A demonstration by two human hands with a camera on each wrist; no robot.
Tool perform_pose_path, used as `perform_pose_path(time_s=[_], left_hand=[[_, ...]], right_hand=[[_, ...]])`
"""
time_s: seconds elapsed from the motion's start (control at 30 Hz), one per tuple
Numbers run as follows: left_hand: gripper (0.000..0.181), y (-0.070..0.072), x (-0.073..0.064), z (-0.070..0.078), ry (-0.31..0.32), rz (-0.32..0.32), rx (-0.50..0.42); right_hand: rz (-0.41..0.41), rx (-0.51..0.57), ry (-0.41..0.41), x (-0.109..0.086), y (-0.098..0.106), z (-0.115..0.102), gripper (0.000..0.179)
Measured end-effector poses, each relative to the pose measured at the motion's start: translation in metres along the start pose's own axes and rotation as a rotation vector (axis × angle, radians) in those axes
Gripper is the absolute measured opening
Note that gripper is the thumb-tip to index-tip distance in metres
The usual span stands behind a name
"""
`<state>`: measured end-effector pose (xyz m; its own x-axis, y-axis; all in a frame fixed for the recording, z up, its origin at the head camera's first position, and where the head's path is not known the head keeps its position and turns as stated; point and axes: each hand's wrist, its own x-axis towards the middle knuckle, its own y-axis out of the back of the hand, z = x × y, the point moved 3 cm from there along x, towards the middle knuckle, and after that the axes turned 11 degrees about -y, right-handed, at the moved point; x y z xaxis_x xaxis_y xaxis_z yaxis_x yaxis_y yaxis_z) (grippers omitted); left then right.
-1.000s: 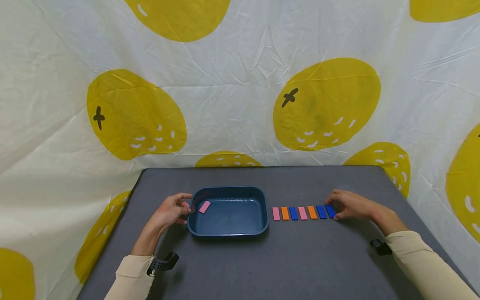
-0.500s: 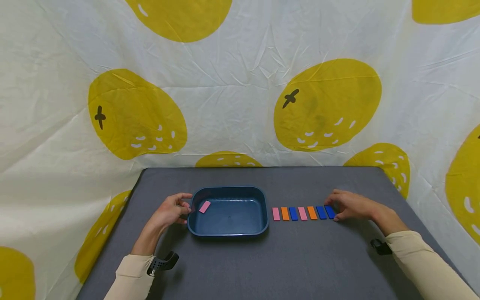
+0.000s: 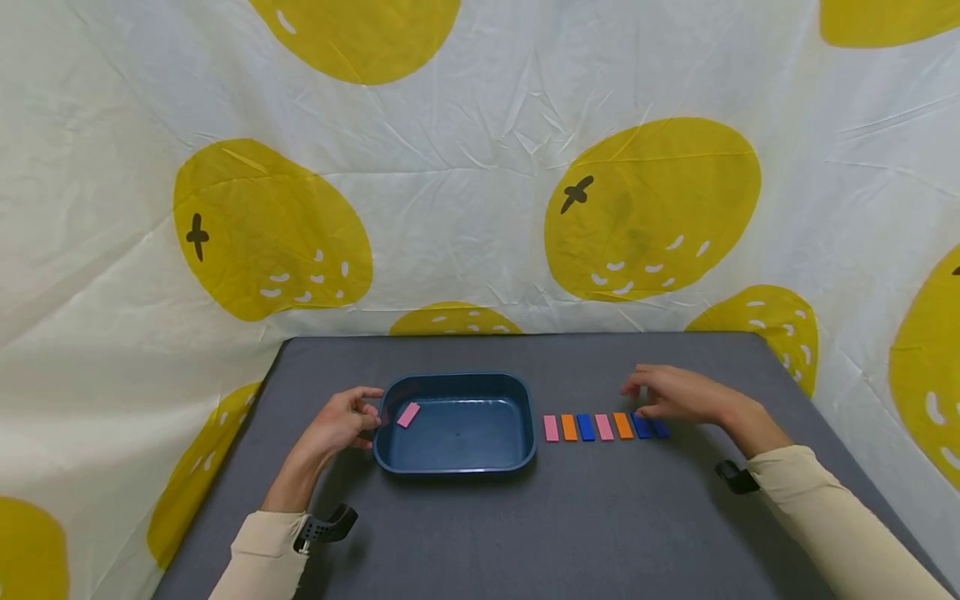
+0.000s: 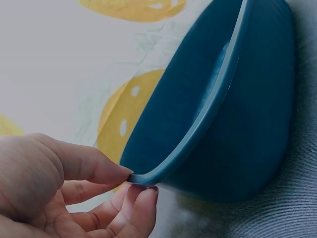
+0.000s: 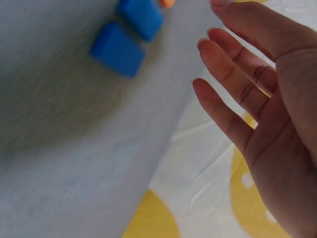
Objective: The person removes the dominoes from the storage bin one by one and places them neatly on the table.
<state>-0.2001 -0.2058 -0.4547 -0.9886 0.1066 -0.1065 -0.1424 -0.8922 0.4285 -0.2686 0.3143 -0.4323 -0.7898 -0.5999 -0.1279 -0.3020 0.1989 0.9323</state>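
Note:
At the left end of a dark blue plastic basin (image 3: pixel 465 437), my left hand (image 3: pixel 341 425) pinches the rim between thumb and fingers. The left wrist view shows the thumb on top of the rim (image 4: pixel 198 124) and fingertips beneath. One pink block (image 3: pixel 408 414) lies inside, near the left wall. My right hand (image 3: pixel 678 393) hovers above the right end of a row of flat blocks, fingers loosely bent, nothing visible in them. Its thumb overlaps a blue block (image 3: pixel 642 428) in the head view. The last blue block (image 5: pixel 119 49) lies beside that one on the table.
The row runs right from the basin: a pink block (image 3: pixel 551 428), an orange block (image 3: pixel 569 427), a blue block (image 3: pixel 586 427), another pink block (image 3: pixel 604 427), another orange block (image 3: pixel 623 426), then the two blue ones. A grey cloth covers the table (image 3: pixel 525 533). Behind hangs a patterned curtain (image 3: pixel 465 233).
My right hand has let go of the last blue block, lifted, and moved left and away from me. That block stays at the row's end. The left hand and basin have not moved.

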Motion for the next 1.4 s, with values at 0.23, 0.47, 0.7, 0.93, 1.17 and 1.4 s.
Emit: perform_pose_path(time_s=[0.23,0.47,0.7,0.93,1.17,1.4], left_hand=[[0.044,0.0,0.0,0.001,0.004,0.014,-0.008],[0.045,0.0,0.002,0.0,0.006,0.01,-0.026],[0.045,0.0,0.002,-0.001,0.004,0.016,-0.042],[0.045,0.0,0.001,0.002,-0.005,0.013,-0.045],[0.045,0.001,0.002,0.001,-0.001,0.018,-0.044],[0.044,0.0,0.003,0.0,0.012,0.026,-0.043]], right_hand=[[-0.01,0.059,0.004,0.026,0.0,-0.026,0.026],[-0.026,0.102,0.018,0.055,0.004,-0.059,0.028],[-0.046,0.092,0.074,0.083,0.006,-0.087,0.028],[-0.06,0.081,0.105,0.103,0.0,-0.11,0.031],[-0.068,0.072,0.112,0.12,-0.007,-0.134,0.035],[-0.097,0.091,0.134,0.136,-0.012,-0.151,0.038]])
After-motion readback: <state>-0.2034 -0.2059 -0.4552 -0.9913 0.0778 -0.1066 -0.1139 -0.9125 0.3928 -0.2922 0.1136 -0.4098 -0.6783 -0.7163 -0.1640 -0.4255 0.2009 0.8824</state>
